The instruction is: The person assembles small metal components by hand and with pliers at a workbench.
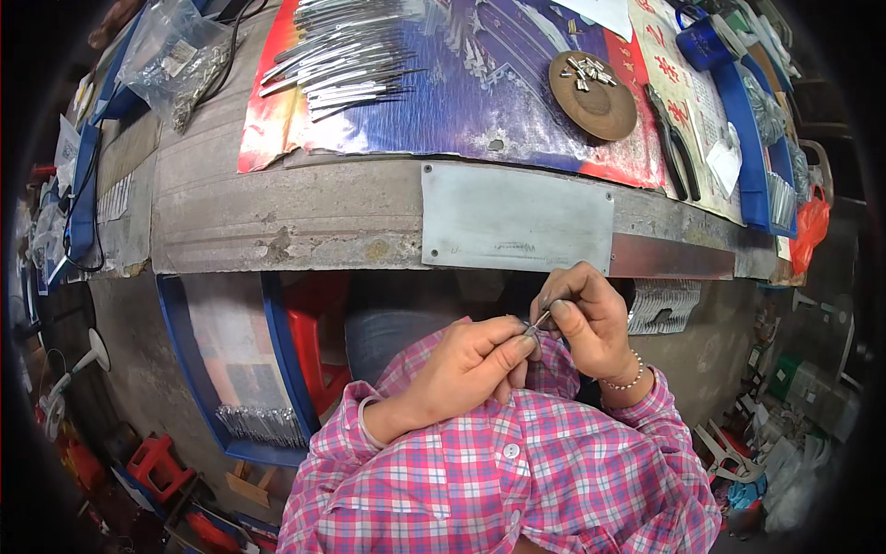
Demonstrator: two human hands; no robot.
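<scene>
In front of my chest, just below the table's near edge, both hands meet over a thin metal rod [542,319]. My left hand [471,365] pinches its lower end between thumb and fingers. On the upper end my right hand [589,319] closes with thumb and fingertips. Most of the rod is covered by my fingers, so its full shape cannot be made out. On the table to the far left lies a pile of slim silver rods [337,60] with dark thin tips. A round brown dish [600,115] at the right holds several small silver cylinders [583,72].
Black-handled pliers [676,148] lie right of the dish, near a blue mug [709,42] and a blue tray [749,175]. A pale metal plate [517,217] is screwed to the table edge. Below left sits a blue drawer [281,369] with metal pieces, beside a red stool [314,346].
</scene>
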